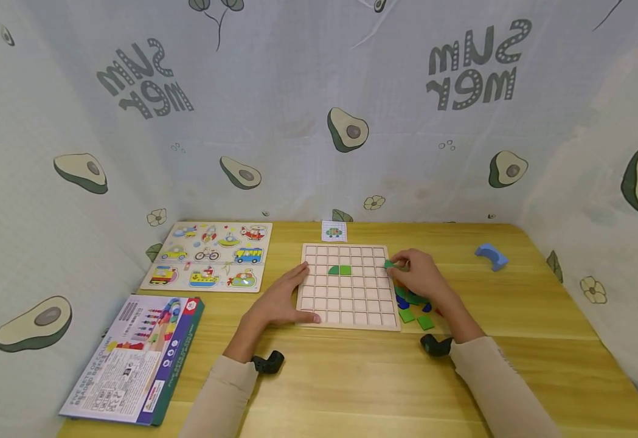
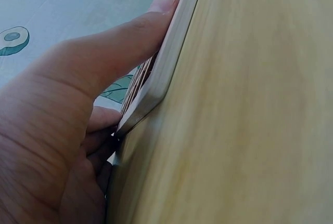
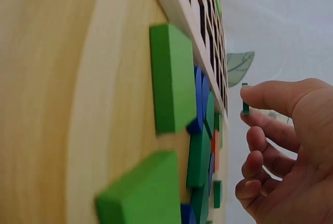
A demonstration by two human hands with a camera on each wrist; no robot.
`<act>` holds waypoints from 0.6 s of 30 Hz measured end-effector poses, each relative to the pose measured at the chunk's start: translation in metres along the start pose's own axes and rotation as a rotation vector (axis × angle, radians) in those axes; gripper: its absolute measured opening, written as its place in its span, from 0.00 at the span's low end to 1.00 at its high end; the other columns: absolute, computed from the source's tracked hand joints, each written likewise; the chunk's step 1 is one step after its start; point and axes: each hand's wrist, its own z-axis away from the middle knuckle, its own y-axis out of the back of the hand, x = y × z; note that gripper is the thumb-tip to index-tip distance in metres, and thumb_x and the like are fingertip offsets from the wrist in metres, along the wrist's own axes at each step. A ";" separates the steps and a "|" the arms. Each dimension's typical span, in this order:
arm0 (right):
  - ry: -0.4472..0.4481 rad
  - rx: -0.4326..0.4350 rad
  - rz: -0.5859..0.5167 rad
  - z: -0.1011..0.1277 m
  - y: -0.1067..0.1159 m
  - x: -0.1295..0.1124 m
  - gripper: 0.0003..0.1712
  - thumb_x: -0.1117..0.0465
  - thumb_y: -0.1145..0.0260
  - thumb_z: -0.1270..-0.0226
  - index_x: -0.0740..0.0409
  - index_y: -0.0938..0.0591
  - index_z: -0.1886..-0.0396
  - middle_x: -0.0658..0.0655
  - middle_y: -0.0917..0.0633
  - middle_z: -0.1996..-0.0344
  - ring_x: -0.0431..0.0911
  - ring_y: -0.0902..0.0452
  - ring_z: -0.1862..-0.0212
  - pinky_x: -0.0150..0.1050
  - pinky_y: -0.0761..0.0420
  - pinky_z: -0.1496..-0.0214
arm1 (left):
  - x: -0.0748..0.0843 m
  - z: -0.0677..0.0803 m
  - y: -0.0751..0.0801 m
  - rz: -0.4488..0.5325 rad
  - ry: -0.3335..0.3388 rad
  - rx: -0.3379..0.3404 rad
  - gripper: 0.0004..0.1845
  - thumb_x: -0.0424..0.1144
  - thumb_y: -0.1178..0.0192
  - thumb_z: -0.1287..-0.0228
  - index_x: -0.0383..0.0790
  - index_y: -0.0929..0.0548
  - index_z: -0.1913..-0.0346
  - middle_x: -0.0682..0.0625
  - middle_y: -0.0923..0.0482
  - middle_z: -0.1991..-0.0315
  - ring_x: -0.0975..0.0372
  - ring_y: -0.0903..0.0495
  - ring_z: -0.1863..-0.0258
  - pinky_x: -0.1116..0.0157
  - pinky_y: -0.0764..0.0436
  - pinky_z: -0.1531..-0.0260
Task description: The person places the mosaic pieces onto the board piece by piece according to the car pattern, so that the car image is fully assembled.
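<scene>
Right hand (image 1: 419, 277) pinches a small green tile (image 1: 388, 264) over the grid board's (image 1: 348, 316) right edge. Left hand (image 1: 280, 298) lies flat, fingers straight, on the board's left edge. Tile: thin, flat. Right wrist view shows loose tiles (image 3: 174, 78) stacked beside the board; head view partly hides them.

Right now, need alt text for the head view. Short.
A person's right hand pinches a green tile at the right edge of a wooden grid board while the left hand rests on its left edge. Two green pieces already sit in the grid.
</scene>
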 end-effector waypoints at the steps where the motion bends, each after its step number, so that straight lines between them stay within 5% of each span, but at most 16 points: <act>1: 0.001 0.000 0.000 0.000 -0.002 -0.002 0.17 0.57 0.31 0.28 0.64 0.14 0.46 0.63 0.17 0.56 0.50 0.27 0.61 0.43 0.25 0.61 | 0.000 0.000 0.000 0.001 0.002 0.000 0.65 0.68 0.25 0.52 0.43 0.46 0.17 0.52 0.55 0.15 0.52 0.51 0.16 0.48 0.41 0.20; 18: 0.011 -0.030 -0.084 -0.009 -0.027 -0.029 0.15 0.59 0.31 0.30 0.65 0.13 0.49 0.58 0.18 0.63 0.47 0.28 0.65 0.39 0.26 0.61 | -0.002 -0.001 -0.001 -0.010 -0.010 0.005 0.65 0.67 0.24 0.51 0.41 0.46 0.17 0.53 0.55 0.15 0.53 0.51 0.16 0.49 0.41 0.20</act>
